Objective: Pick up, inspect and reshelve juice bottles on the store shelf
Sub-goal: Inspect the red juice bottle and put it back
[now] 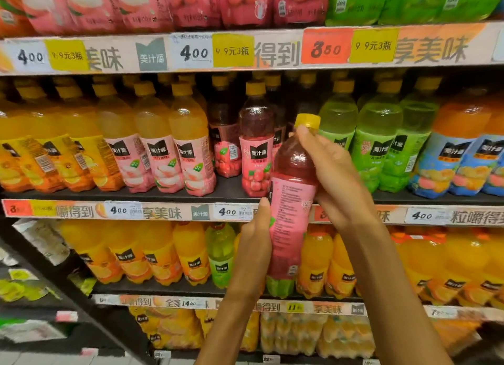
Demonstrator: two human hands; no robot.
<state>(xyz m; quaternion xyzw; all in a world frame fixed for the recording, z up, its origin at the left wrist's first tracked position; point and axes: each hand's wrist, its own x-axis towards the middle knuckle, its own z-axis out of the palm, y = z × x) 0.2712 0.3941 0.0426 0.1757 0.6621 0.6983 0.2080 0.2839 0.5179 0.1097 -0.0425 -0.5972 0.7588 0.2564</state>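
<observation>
I hold a red juice bottle (291, 201) with a pink label and yellow cap upright in front of the shelves, its printed back label facing me. My right hand (338, 179) grips its upper body and neck from the right, one finger reaching up to the cap. My left hand (256, 239) holds the lower label from the left, thumb along the front. A matching red bottle (256, 143) stands on the middle shelf (226, 193) just behind, beside a dark gap.
On the middle shelf stand peach-label orange bottles (177, 141) to the left, green bottles (381, 138) to the right, and blue-label orange bottles (461, 149) at the far right. Orange bottles (163, 255) fill the shelf below. Price strips (191, 52) run along the shelf edges.
</observation>
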